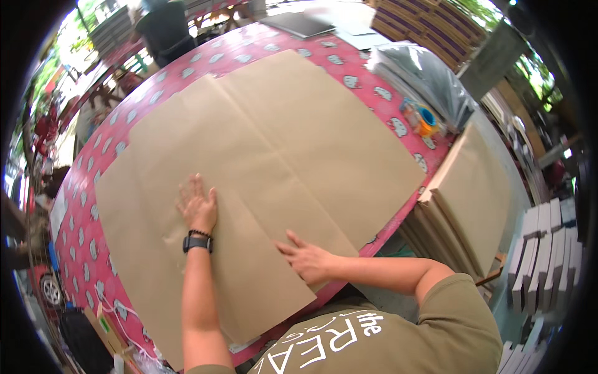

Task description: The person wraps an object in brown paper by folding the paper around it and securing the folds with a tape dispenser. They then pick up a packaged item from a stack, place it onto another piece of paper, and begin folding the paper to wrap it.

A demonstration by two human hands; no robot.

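Large sheets of brown kraft paper (187,137) cover most of the table, with a long crease or overlapping edge running from the far side toward the near right. My left hand (198,210) lies flat on the paper left of the middle, fingers spread; a dark watch and a beaded bracelet are on that wrist. Close to the near edge, my right hand (304,257) rests on the paper with its fingers stretched out to the left. Neither hand holds anything. Whether the paper is one folded sheet or several overlapping ones, I cannot tell.
A pink patterned tablecloth (81,212) shows around the paper. At the far right are an orange and blue tape roll (428,118) and a plastic-wrapped grey bundle (430,78). Brown panels (473,193) stand right of the table. Another person (165,31) is beyond the far left edge.
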